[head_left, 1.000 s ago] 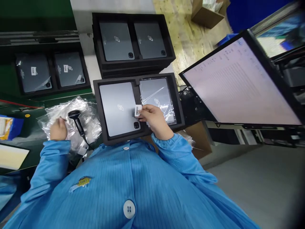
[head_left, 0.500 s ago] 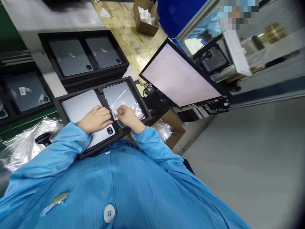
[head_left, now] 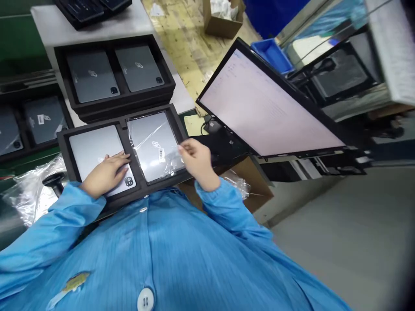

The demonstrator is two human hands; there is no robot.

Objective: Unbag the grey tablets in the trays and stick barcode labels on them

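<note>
A black foam tray (head_left: 121, 129) in front of me holds two grey tablets. My left hand (head_left: 105, 172) lies flat, fingers spread, on the bare left tablet (head_left: 89, 147) next to its camera. The right tablet (head_left: 152, 144) is in a clear plastic bag and has a small white barcode label (head_left: 161, 153) on it. My right hand (head_left: 196, 162) hovers at that tablet's right edge with its fingertips drawn together by the bag's rim. I cannot make out whether they pinch the plastic.
Behind the tray is a stack of black trays (head_left: 113, 101) with two more tablets on top, and another tray (head_left: 32, 123) lies at the left. A large monitor (head_left: 269, 108) stands to the right. A barcode scanner (head_left: 53, 181) rests on clear bags (head_left: 26, 196). A cardboard box (head_left: 223, 19) and a blue bin (head_left: 272, 54) sit further back.
My left hand came from the bags by the scanner to the left tablet. The label that my right hand held is now on the bagged tablet, and that hand has drawn off to the right.
</note>
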